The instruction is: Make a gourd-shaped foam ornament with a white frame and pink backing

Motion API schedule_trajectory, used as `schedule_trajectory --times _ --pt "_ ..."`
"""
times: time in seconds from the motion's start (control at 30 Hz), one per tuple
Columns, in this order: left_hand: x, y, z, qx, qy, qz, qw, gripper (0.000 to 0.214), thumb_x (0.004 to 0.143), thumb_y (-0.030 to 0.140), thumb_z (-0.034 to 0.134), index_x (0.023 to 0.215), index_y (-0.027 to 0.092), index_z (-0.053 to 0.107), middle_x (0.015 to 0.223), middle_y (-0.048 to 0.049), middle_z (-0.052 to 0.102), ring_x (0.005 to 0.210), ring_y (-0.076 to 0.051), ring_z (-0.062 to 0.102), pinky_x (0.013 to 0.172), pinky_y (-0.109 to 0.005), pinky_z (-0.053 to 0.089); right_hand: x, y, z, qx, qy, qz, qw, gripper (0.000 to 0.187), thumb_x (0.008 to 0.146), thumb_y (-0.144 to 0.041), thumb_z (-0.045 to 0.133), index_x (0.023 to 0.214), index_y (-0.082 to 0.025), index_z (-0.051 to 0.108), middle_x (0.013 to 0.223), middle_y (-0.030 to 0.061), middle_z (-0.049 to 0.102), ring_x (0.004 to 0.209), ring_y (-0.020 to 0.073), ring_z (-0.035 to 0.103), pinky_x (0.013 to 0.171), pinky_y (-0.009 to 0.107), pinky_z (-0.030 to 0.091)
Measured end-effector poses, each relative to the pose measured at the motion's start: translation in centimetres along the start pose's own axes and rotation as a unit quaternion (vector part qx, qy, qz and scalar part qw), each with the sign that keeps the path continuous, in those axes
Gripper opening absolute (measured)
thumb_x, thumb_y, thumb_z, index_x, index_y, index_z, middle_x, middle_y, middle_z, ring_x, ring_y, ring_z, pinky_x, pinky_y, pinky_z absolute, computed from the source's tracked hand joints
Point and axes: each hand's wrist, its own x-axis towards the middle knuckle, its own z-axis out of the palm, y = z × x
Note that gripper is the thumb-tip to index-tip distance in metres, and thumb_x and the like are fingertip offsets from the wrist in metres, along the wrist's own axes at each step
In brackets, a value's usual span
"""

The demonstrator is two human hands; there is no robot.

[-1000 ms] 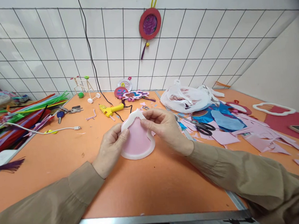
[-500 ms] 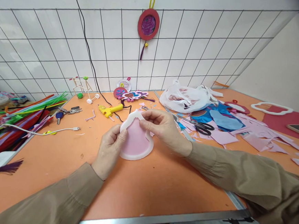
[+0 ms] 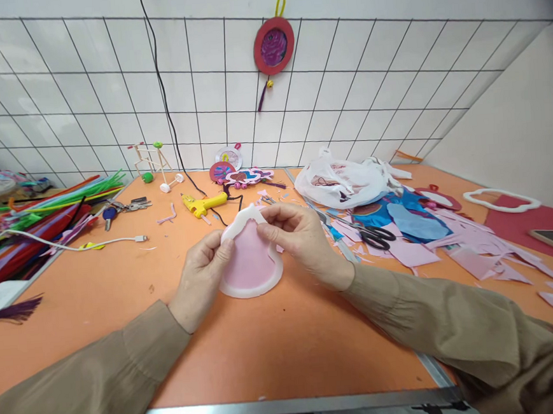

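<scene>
Between my hands is a gourd-shaped craft frame [image 3: 253, 292] with a thick white rim and a pale pink sheet [image 3: 248, 260] filling its middle. My left hand [image 3: 204, 273] pinches the rim on the left side, thumb on the front face. Near the top right, my right hand [image 3: 305, 240] grips the rim between thumb and fingers, and its fingers cover part of the edge. The frame is tilted up above the orange table [image 3: 250, 356]. Behind it lies a yellow hot glue gun [image 3: 204, 204].
Black-handled scissors [image 3: 374, 236], pink scraps [image 3: 411, 252] and a white plastic bag [image 3: 341, 179] lie to the right. Pipe cleaners [image 3: 52, 215], keys [image 3: 109, 215] and a white cable [image 3: 92, 244] are at left. A red round ornament [image 3: 263, 64] hangs on the tiled wall.
The frame's lower edge has shifted very slightly down and left. Both hands keep their hold on its rim; nothing else has visibly moved.
</scene>
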Motion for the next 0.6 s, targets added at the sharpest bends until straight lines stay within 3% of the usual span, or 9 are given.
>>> schedule_trajectory --times 0.47,0.6 --pt "0.06 -0.02 0.07 -0.002 -0.002 0.003 1.0 0.034 0.077 0.049 0.072 0.087 0.017 0.071 0.076 -0.0029 0.066 0.069 -0.015 0.056 0.065 -0.025 0.045 0.18 0.37 -0.08 0.007 -0.004 0.005 1.0 0.023 0.07 -0.035 0.075 0.083 -0.018 0.067 0.079 0.003 0.069 0.067 0.0134 0.06 0.057 0.026 0.048" --pt "0.16 -0.07 0.05 -0.021 0.003 -0.003 1.0 0.033 0.077 0.047 0.073 0.09 0.016 0.073 0.079 -0.0041 0.069 0.07 -0.016 0.059 0.065 -0.026 0.047 0.19 0.52 -0.22 0.004 -0.005 0.007 1.0 0.029 0.073 -0.044 0.073 0.087 -0.019 0.069 0.081 0.0031 0.068 0.067 0.0138 0.059 0.055 0.026 0.046"
